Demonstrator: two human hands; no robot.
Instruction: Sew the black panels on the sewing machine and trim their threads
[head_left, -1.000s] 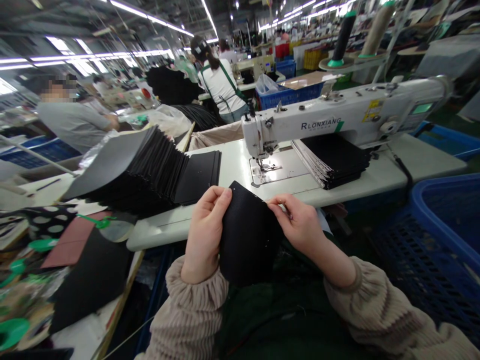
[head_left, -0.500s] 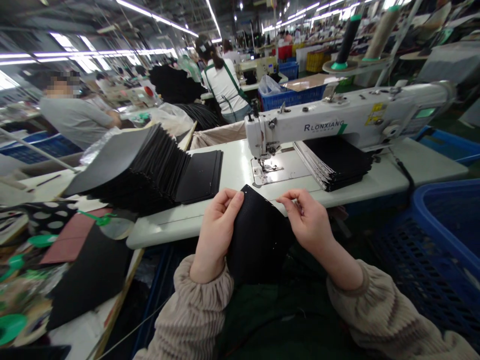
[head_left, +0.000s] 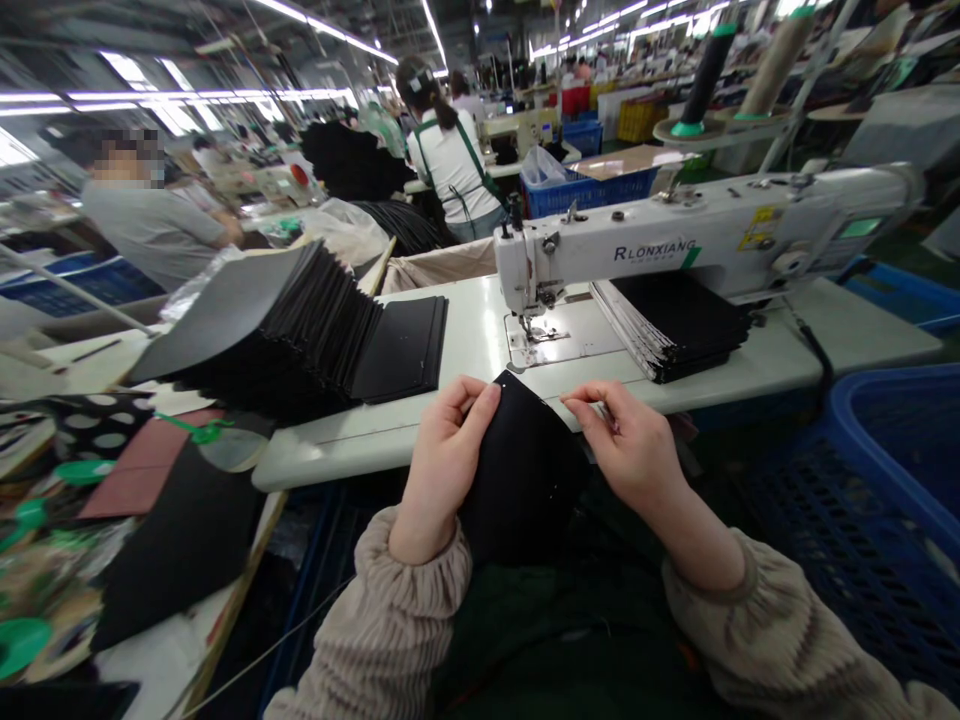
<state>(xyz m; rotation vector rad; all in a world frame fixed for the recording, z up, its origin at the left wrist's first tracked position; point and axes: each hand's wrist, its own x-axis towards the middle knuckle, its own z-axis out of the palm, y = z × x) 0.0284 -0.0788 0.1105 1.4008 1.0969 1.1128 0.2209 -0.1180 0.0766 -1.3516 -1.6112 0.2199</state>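
Observation:
My left hand [head_left: 448, 455] grips the upper left edge of a black panel [head_left: 521, 480], thumb on top near its corner. Small pale marks run along the panel's upper right edge. My right hand [head_left: 626, 430] is pinched beside that edge; what its fingertips hold, if anything, is too small to make out. Just beyond the panel is the sewing machine [head_left: 600, 250], its needle area [head_left: 534, 328] bare. Black panels lie stacked under the machine arm [head_left: 675, 320], and a thick fanned stack [head_left: 300, 330] stands to the left beside a flatter pile [head_left: 401, 350].
The pale machine table [head_left: 337, 440] crosses the view. A blue basket [head_left: 885, 430] stands at right. At lower left, a side table holds a black piece [head_left: 180, 540], a reddish piece [head_left: 142, 465] and green items. Thread cones [head_left: 705, 80] stand upper right; people work beyond.
The view has shifted slightly, and both hands with the panel appear a little further right. My left hand keeps its hold, and my right hand stays pinched near the edge.

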